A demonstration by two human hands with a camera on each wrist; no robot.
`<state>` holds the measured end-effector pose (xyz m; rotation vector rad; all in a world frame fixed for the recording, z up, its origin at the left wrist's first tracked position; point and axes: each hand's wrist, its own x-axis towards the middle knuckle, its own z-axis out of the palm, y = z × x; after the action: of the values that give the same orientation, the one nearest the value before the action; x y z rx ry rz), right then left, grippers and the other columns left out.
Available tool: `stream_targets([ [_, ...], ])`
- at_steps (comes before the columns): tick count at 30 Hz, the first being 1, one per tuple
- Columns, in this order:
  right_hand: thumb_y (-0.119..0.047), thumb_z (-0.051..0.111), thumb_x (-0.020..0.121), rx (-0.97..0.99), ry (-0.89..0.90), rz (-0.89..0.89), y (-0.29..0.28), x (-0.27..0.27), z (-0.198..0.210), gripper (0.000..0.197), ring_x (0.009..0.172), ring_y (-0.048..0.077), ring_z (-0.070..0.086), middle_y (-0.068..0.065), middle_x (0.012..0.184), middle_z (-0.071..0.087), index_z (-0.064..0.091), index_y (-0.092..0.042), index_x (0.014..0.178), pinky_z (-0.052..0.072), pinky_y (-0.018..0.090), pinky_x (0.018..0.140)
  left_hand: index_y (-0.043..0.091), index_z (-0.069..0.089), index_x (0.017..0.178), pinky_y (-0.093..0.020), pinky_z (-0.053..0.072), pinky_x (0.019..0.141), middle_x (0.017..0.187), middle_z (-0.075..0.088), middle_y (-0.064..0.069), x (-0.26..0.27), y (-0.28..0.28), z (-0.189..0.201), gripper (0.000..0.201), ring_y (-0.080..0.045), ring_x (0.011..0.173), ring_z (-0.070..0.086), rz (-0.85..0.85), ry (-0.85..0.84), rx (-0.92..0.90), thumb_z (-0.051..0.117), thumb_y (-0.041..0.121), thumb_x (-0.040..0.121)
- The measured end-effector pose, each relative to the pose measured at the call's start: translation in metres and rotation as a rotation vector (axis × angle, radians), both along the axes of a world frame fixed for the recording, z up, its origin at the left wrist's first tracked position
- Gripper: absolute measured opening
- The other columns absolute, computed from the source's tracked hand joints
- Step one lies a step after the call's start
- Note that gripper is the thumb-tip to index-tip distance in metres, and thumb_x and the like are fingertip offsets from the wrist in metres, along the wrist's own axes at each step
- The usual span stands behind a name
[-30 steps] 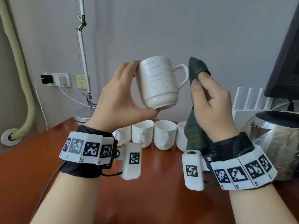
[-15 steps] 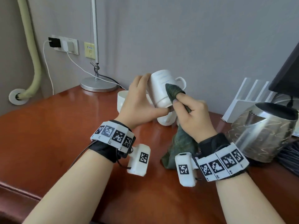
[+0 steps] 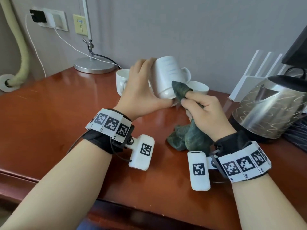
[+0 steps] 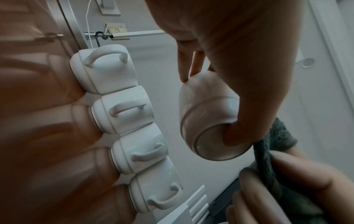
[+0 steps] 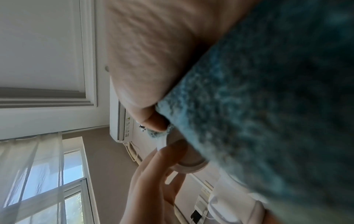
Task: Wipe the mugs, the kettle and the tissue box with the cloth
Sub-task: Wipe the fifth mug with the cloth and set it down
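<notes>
My left hand (image 3: 144, 90) grips a white mug (image 3: 167, 77) with faint blue stripes, tilted, its base toward me and its handle to the right. In the left wrist view the thumb sits on the mug (image 4: 206, 121) base. My right hand (image 3: 202, 110) pinches a dark green cloth (image 3: 180, 88) and presses its tip against the mug's lower side; the rest of the cloth (image 3: 187, 138) hangs to the table. The cloth (image 5: 268, 106) fills the right wrist view. A row of white mugs (image 4: 122, 115) stands by the wall. The steel kettle (image 3: 269, 112) stands at the right.
The red-brown table (image 3: 49, 123) runs to a front edge near me. A lamp base (image 3: 93, 65) with cables sits at the back left under wall sockets (image 3: 54, 19). A white slatted stand (image 3: 259, 70) and a dark screen edge are behind the kettle.
Both hands have come down toward the table with the mug. The cloth went from beside the handle to the mug's lower side, and its tail now lies on the table.
</notes>
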<state>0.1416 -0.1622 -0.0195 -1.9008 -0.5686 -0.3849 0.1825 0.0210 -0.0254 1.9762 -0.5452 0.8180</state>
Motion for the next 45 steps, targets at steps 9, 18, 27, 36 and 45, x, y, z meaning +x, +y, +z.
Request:
stream_targets([
  [9,-0.012,0.051,0.087,0.064,-0.008,-0.075,-0.001,-0.001,-0.003,0.045,0.05,0.023,0.033,0.009,0.048,0.034,0.05,-0.034,0.048,0.029,0.044,0.051,0.009,0.049,0.132,-0.047,0.046,0.1,0.117,0.043,0.003,-0.002,0.001,-0.003,0.101,-0.022,0.117,0.047,0.027,0.016,0.007,0.08,0.057,0.05],
  [18,0.0,0.05,0.09,0.109,0.036,-0.105,-0.001,-0.005,0.0,0.036,0.05,0.028,0.025,0.027,0.051,0.025,0.034,-0.004,0.057,0.024,0.046,0.047,0.01,0.051,0.131,-0.046,0.046,0.1,0.115,0.045,0.002,-0.004,0.0,-0.002,0.103,-0.018,0.112,0.048,-0.05,0.047,0.011,0.074,0.061,0.046],
  [27,-0.011,0.052,0.088,0.012,0.005,-0.056,0.0,-0.01,0.005,0.04,0.052,0.022,0.032,0.007,0.052,0.034,0.047,-0.026,0.052,0.028,0.039,0.052,0.011,0.05,0.132,-0.046,0.046,0.099,0.114,0.044,0.003,-0.008,-0.001,0.001,0.1,-0.019,0.112,0.048,-0.057,0.068,0.011,0.076,0.056,0.046],
  [36,-0.002,0.055,0.085,-0.08,-0.054,0.026,0.004,-0.021,0.011,0.039,0.046,0.012,0.032,-0.007,0.047,0.035,0.057,-0.024,0.054,0.027,0.027,0.047,0.006,0.052,0.131,-0.031,0.042,0.097,0.111,0.042,0.001,-0.016,0.001,0.01,0.099,-0.022,0.108,0.043,-0.013,-0.07,0.115,0.07,0.059,0.05],
  [45,0.005,0.051,0.087,-0.125,-0.148,-0.08,0.0,-0.023,0.017,0.041,0.047,0.009,0.026,-0.007,0.048,0.028,0.042,-0.017,0.054,0.024,0.026,0.048,0.001,0.053,0.129,-0.019,0.026,0.082,0.107,0.039,-0.001,-0.02,0.001,0.015,0.099,-0.022,0.099,0.036,0.067,-0.181,0.214,0.07,0.062,0.053],
])
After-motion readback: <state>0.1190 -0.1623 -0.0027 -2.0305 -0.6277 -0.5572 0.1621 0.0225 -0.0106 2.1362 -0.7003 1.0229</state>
